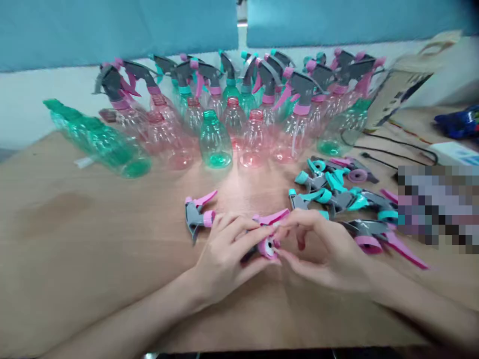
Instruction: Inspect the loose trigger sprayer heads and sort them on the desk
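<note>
Tabletop [93, 289] broad leftward of hands [226, 249], edge [262, 345] nearside

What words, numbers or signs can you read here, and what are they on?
None that I can read for sure.
Pale bag with a handle: dark marks like printing, too blurred to read.
White box at the right edge: a bluish patch, too blurred to tell if it has words.
Clear bottles and spray heads: no writing I can make out.
</note>
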A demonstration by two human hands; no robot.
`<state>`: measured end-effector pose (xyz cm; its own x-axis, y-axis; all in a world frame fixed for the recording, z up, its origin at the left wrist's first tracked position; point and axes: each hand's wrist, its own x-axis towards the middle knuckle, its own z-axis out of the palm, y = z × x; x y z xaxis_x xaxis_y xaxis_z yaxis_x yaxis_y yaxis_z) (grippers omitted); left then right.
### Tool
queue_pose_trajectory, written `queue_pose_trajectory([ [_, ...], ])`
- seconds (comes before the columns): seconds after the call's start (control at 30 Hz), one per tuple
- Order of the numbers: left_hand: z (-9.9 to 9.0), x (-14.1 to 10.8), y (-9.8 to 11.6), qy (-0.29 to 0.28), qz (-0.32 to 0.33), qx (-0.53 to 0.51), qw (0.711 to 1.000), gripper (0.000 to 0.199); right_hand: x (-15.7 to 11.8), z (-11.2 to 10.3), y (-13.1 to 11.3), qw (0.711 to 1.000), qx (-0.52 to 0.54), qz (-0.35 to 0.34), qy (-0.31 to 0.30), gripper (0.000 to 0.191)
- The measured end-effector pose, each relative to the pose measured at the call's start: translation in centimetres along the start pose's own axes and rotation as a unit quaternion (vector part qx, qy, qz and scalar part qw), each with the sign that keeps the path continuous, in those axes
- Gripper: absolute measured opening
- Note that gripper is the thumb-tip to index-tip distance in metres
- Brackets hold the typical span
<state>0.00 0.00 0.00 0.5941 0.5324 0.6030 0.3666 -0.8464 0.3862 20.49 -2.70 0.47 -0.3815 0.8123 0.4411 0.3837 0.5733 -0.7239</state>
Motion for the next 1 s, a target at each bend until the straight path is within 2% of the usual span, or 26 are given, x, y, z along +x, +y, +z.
queue_pose_trajectory([
  [0.17, 0.2, 0.1, 0.0, -0.002, -0.005, 0.002, 1.000, 0.033, -0.1, -0.2, 0.0, 1.000, -0.006, -0.003, -0.009, 0.049],
  [0.57, 0.5, -0.2, 0.0, -0.012, -0.019, -0.010, 1.000, 0.028, -0.2, 0.4, 0.2, 0.999, -0.039, -0.035, 0.014, 0.050],
  [0.77, 0.7, -0.1, 0.1, -0.019, -0.011, -0.009, 1.000, 0.025, -0.2, 0.9, -0.2, 0.995, -0.051, -0.068, 0.044, 0.042],
  [1.0, 0.4, 0.0, 0.0, -0.027, -0.035, -0.008, 0.999, 0.029, -0.2, 0.2, -0.2, 0.997, -0.060, -0.036, 0.018, 0.047],
])
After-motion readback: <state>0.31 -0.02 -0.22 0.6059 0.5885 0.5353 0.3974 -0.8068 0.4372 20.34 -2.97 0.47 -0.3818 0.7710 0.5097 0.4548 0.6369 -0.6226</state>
